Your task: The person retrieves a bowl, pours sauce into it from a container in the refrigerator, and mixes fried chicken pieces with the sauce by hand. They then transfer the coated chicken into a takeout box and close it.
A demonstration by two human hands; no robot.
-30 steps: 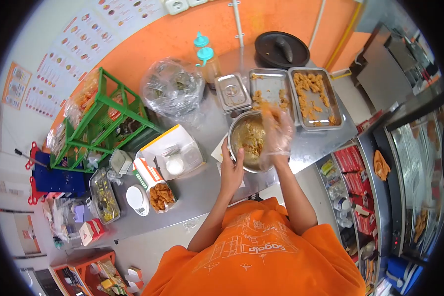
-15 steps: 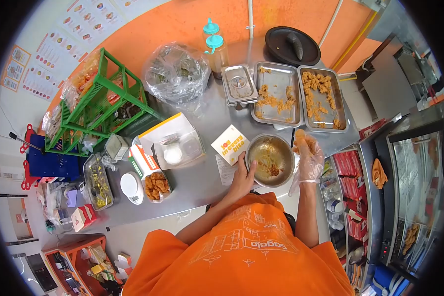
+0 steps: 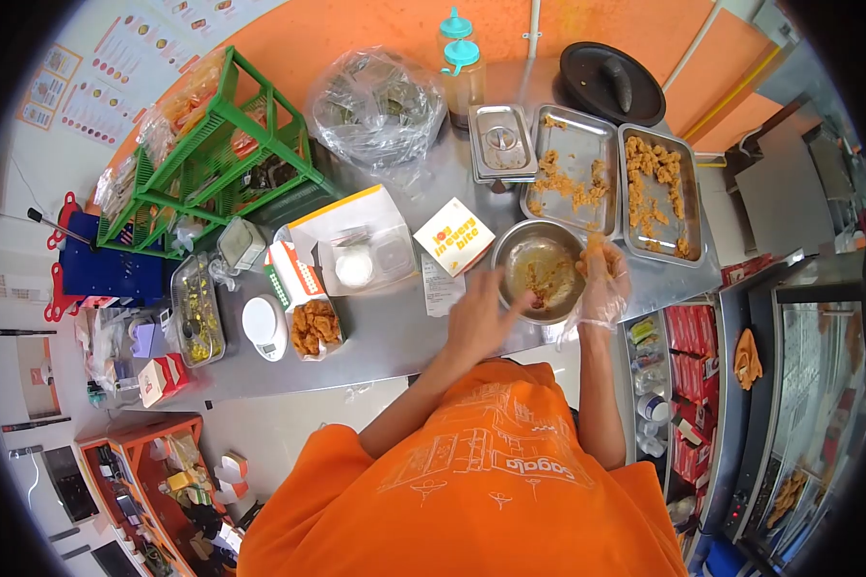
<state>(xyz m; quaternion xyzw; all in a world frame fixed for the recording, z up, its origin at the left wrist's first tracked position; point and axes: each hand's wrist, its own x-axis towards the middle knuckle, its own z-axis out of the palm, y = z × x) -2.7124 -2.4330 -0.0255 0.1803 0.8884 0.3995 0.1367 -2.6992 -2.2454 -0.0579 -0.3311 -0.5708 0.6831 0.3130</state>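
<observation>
My left hand [image 3: 479, 322], bare and smeared by motion, has its fingers apart beside the left rim of the steel mixing bowl [image 3: 500, 262]. Its thumb reaches over the bowl's near-left edge. Sauce and brown bits coat the bowl's inside. At the right rim, my right hand [image 3: 601, 293] wears a clear plastic glove. Its fingers are closed around a piece of fried chicken [image 3: 589, 258], partly hidden by the glove. A small white and yellow printed box [image 3: 454, 237] stands left of the bowl, with a paper receipt [image 3: 440, 298] next to it.
Two steel trays of fried pieces [image 3: 539, 210] [image 3: 700, 197] lie behind the bowl, beside a lidded steel container [image 3: 502, 139]. To the left are an open carton [image 3: 394, 216], a box of fried chicken [image 3: 315, 327], a white scale [image 3: 264, 327] and a green rack [image 3: 226, 96].
My left hand has let go of the bowl's rim. The small printed box is turned, its lettering now upright. The whole view has shifted slightly.
</observation>
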